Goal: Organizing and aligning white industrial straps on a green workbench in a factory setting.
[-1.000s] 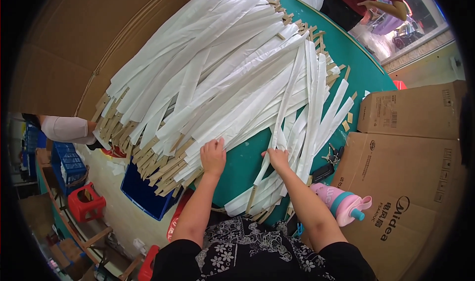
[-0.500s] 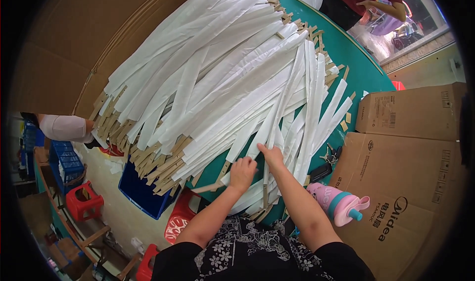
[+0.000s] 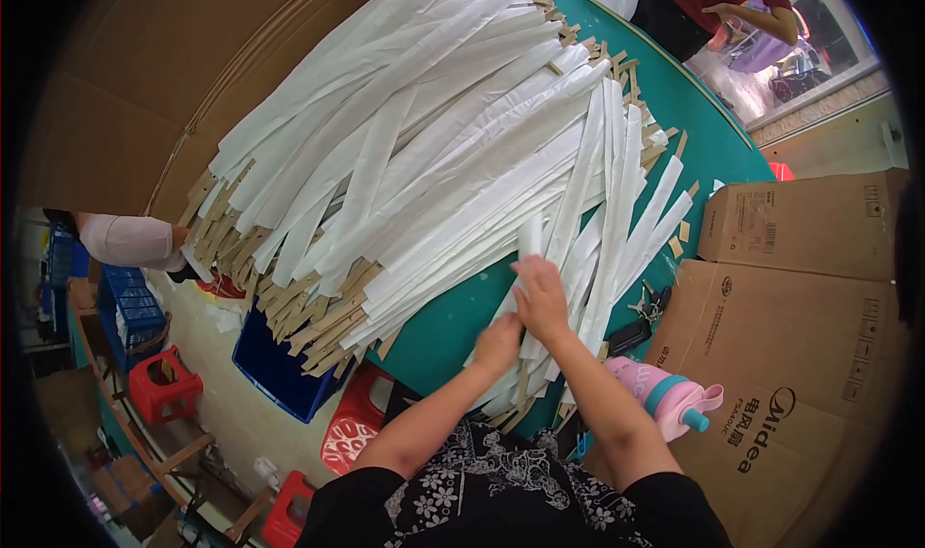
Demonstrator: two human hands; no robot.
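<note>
A large heap of white strips (image 3: pixel 453 172), flat fabric-like lengths with brown slat ends (image 3: pixel 328 312) sticking out, covers the green table (image 3: pixel 434 341). Close to my body, my left hand (image 3: pixel 498 344) is closed, with part of a white strip showing beside it; the fingers' grip is partly hidden. Just beyond it and touching or nearly so, my right hand (image 3: pixel 542 299) wraps over a white strip (image 3: pixel 531 236), whose end stands out past the fingers. More white strips (image 3: pixel 609 249) lie loosely beside and under my right forearm.
At the right are keys (image 3: pixel 652 302), a dark case (image 3: pixel 629 337), a pink bottle (image 3: pixel 665 394) and a large cardboard box (image 3: pixel 771 355). A blue crate (image 3: pixel 289 370) and red stools (image 3: pixel 166 387) stand at lower left. Another person (image 3: pixel 718 3) is at the far edge.
My left hand has shifted right, close to my right hand. My right hand has moved slightly right and farther out. The brown slat end that stuck out left of my left hand no longer shows.
</note>
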